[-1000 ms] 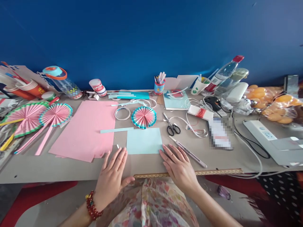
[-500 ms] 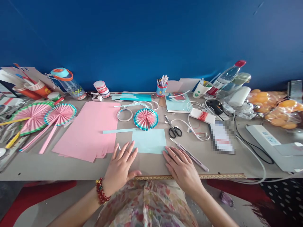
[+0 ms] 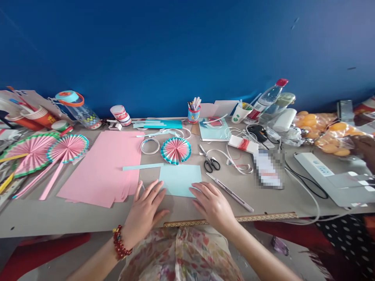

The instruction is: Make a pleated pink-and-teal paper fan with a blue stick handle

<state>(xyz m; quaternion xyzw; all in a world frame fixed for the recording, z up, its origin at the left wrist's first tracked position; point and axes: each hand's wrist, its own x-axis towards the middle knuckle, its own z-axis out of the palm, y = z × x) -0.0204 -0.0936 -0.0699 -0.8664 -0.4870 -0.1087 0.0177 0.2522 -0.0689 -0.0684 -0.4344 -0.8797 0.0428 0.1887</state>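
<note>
A light blue paper rectangle (image 3: 180,178) lies flat on the grey table (image 3: 58,212) in front of me. My left hand (image 3: 145,210), with a red bead bracelet at the wrist, rests flat and open, its fingertips touching the paper's lower left corner. My right hand (image 3: 212,205) lies open with fingers spread over the paper's lower right corner. A thin light blue strip (image 3: 142,167) lies just left of the sheet. A round pink and teal folded paper rosette (image 3: 175,149) sits just beyond it.
A pink paper stack (image 3: 108,166) lies left, pink paper fans (image 3: 48,150) farther left. Scissors (image 3: 208,159), a craft knife (image 3: 230,192), white cords, a tape ring (image 3: 150,145), a pen cup (image 3: 193,113), bottles, a power strip (image 3: 315,166) and bagged oranges (image 3: 331,132) crowd the back and right. A patterned ruler (image 3: 263,216) lines the front edge.
Both hands have slid forward and inward onto the light blue sheet's lower corners. The view has shifted a little.
</note>
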